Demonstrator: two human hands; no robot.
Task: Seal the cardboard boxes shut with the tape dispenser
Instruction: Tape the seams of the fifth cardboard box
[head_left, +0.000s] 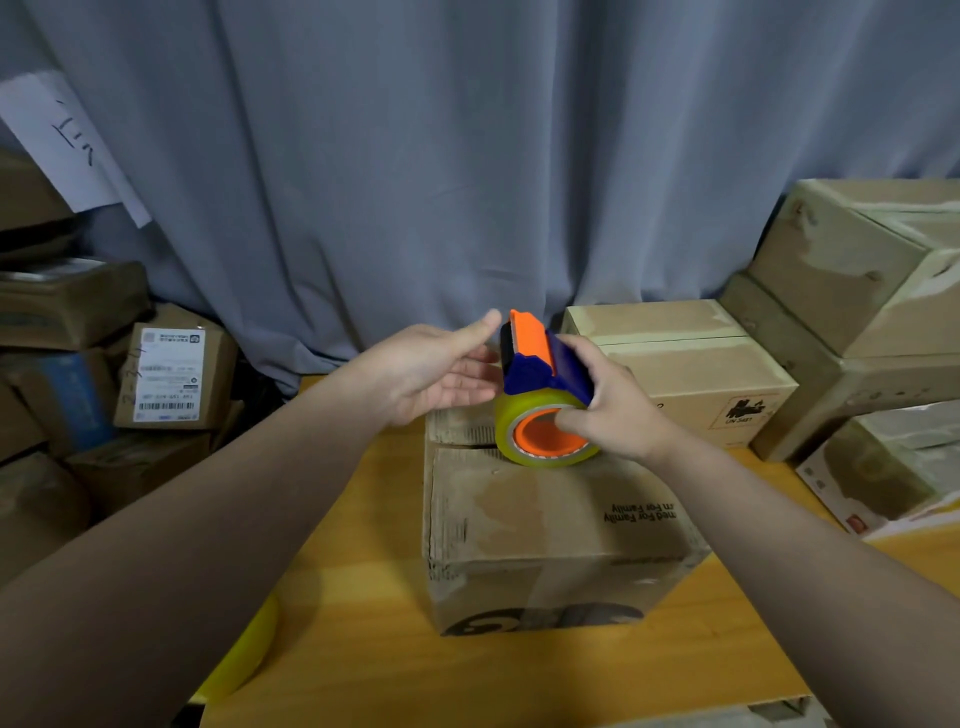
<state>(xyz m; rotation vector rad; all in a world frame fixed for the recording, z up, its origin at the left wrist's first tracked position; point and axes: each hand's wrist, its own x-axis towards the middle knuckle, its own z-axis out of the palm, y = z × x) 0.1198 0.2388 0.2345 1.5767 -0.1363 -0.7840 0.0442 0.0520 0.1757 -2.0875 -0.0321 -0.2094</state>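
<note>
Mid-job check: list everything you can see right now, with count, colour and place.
dispenser: one, blue and orange with a yellowish roll, on top of the centre box
centre box: one, brown, on the table
table: one, yellow-orange, under the centre box
right boxes: several, brown, taped, stacked on the right
left boxes: several, brown, piled on the left
curtain: one, grey-blue, behind everything
paper: one, white, on the curtain, upper left
left hand: one, fingers straight, beside the dispenser
right hand: one, gripping the dispenser
</note>
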